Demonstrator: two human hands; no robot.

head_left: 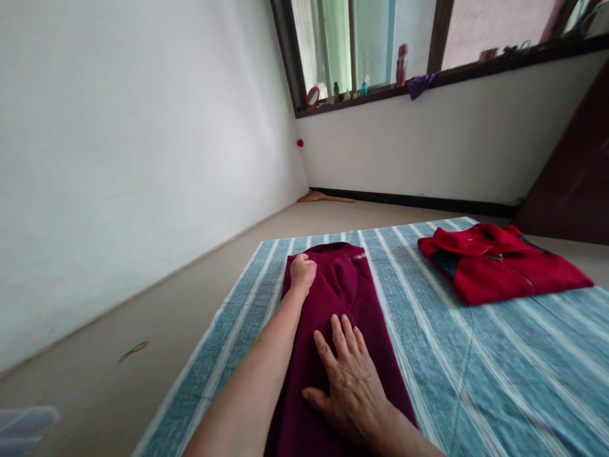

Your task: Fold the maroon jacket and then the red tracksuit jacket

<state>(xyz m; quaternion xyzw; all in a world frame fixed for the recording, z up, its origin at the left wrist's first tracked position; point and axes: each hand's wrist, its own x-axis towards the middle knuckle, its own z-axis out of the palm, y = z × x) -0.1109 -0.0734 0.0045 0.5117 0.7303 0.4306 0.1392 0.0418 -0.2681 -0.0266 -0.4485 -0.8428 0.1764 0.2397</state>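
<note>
Dark maroon trousers [342,285], folded lengthwise, lie along the striped cloth with the curved waist end farthest from me. A small zip shows near their far right corner. My left hand [303,273] is closed on the left edge of the trousers close to the waist. Nearer to me, my right hand [349,381] rests flat on the fabric, fingers spread and thumb out to the left. The near end of the trousers runs out of view at the bottom, partly covered by my forearms.
A red zip-up jacket [504,266] with dark panels lies folded at the right on the blue-white striped cloth [428,317]. White walls stand at left and behind. A broom [328,197] lies on the floor by the corner. Bottles and a mirror [313,96] line the windowsill.
</note>
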